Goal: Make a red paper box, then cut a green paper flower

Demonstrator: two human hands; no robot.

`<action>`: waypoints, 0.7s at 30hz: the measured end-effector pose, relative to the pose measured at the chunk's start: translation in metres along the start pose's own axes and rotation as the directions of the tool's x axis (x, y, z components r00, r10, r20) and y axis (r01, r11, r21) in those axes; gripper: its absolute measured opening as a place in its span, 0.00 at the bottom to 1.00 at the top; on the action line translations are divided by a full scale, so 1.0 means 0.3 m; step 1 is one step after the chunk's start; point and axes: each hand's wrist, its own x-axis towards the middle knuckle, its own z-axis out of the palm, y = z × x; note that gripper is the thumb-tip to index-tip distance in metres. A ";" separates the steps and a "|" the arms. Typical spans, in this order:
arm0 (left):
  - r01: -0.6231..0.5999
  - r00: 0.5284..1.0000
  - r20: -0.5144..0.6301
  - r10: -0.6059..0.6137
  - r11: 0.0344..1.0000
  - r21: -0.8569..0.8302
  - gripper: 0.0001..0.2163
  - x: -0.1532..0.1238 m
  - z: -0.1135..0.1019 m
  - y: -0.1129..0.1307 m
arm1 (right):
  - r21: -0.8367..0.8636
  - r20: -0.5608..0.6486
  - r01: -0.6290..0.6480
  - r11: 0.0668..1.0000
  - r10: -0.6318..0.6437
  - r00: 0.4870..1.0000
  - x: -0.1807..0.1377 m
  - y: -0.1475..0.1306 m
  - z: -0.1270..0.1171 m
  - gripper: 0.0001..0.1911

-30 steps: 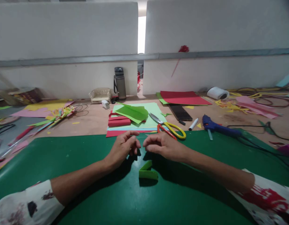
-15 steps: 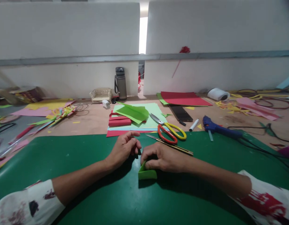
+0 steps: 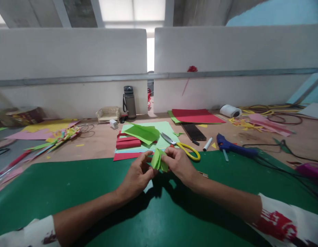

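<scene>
A light green folded paper [image 3: 158, 160] with several layers fanned apart is raised above the green mat [image 3: 117, 219]. My right hand [image 3: 181, 165] pinches its right side between thumb and fingers. From the left, my left hand [image 3: 137, 173] closes thumb and fingers on the paper's other edge. Just behind my right hand lie scissors [image 3: 189, 151] with a yellow handle loop; the red loop is mostly hidden by the hand. A thin pointed tool [image 3: 203, 174] shows only its end beside my right wrist.
Behind the mat lie a green paper sheet [image 3: 143, 133], a red folded paper piece [image 3: 128, 142], a phone [image 3: 193, 131], a white marker [image 3: 207, 144] and a blue glue gun [image 3: 233, 146] with its cord. A bottle [image 3: 129, 103] stands near the white partition [image 3: 71, 51].
The folded green paper has been lifted off the mat and its layers spread. My left hand has come to the paper and closed on it. The view has tilted up.
</scene>
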 end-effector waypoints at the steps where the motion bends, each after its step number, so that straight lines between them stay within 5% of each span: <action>1: 0.036 0.999 -0.024 -0.036 0.999 -0.010 0.18 0.003 -0.003 0.002 | 0.010 0.012 0.009 1.000 -0.009 1.000 -0.006 -0.003 0.001 0.11; 5: 0.172 0.980 -0.061 -0.188 0.965 -0.199 0.17 0.013 -0.027 0.008 | 0.075 0.081 0.018 0.997 -0.024 0.996 -0.008 -0.007 -0.013 0.11; 10: 0.216 0.975 0.166 -0.151 0.826 -0.521 0.17 0.021 -0.040 0.008 | 0.188 0.254 -0.083 0.979 0.033 0.967 0.010 0.019 -0.014 0.17; 12: 0.224 0.972 0.178 -0.153 0.829 -0.513 0.17 0.022 -0.039 0.007 | 0.217 0.285 -0.116 0.969 0.051 0.957 0.013 0.030 -0.009 0.19; 17: 0.185 0.980 -0.014 -0.197 0.942 -0.280 0.14 0.023 -0.036 0.004 | 0.278 0.208 -0.111 0.954 0.053 0.977 0.019 0.040 -0.015 0.19; 21: 0.169 0.985 0.011 -0.171 0.960 -0.221 0.12 0.020 -0.037 0.009 | 0.324 0.167 -0.146 0.935 0.095 0.981 0.025 0.053 -0.020 0.20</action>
